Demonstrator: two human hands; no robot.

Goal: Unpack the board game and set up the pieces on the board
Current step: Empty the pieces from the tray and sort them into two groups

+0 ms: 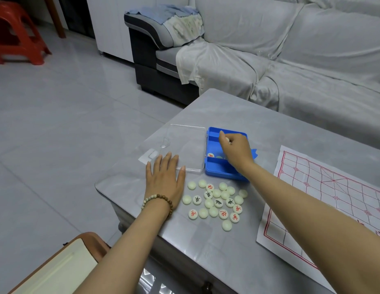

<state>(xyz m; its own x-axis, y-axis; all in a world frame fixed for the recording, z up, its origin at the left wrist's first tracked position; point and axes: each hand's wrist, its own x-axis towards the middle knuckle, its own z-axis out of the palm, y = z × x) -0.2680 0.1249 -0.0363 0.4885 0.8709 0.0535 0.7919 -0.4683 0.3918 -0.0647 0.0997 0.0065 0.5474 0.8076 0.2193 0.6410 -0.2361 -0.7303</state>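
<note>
While the right hand (235, 151) is pinching a pale piece (227, 140) inside the blue box (214, 172), the left hand (165, 177) is lying flat at its clear lid (184, 145). Unpacking is probably ending; the piece needs carrying to the heap (218, 202) before the box. Right of it the paper board (333, 198) is waiting on a grey table (227, 107), sofa (301, 49) beyond.

Glossy blue plastic box (218, 172) with clear plastic lid (184, 145), smooth pale discs (216, 200), creased paper board (333, 198), glossy table (237, 111).
</note>
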